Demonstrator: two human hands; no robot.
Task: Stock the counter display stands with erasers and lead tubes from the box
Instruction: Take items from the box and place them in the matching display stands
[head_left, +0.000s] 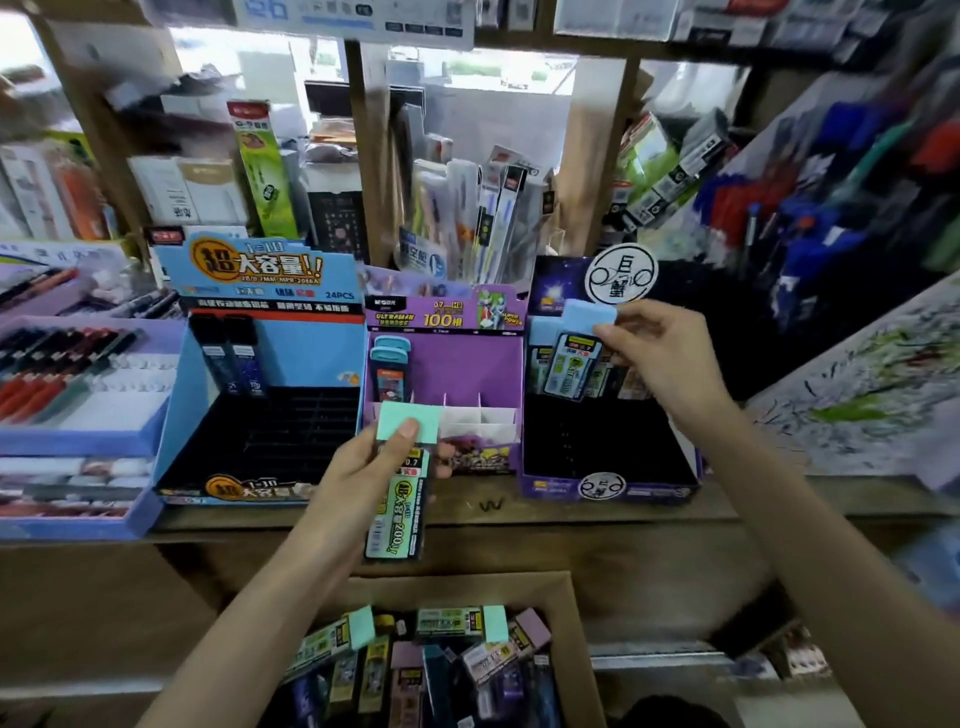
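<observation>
Box (519, 579) first, right under your forearms: it holds a heap of lead tubes with green, blue and pink caps. Your right fingers (610, 332) pinch the top of a blue-capped tube (574, 366), held upright at the back row of the dark stand (608, 447), just beside the tubes already standing there. Your left fingers (408, 431) are curled round a green-capped tube (397, 514), thumb on the cap, held above the table (571, 514) edge in front of the purple stand (447, 364). That stand has a couple of tubes in its back left corner and open slots between white dividers. The blue stand (260, 415) further left holds two dark tubes.

You look to be mid-placement on the right side, with the left tube waiting its turn. Next, most likely, you need to line the blue-capped tube up with a free slot, lower it straight so it doesn't knock its neighbours, then let go. Erasers can't be picked out anywhere.
</observation>
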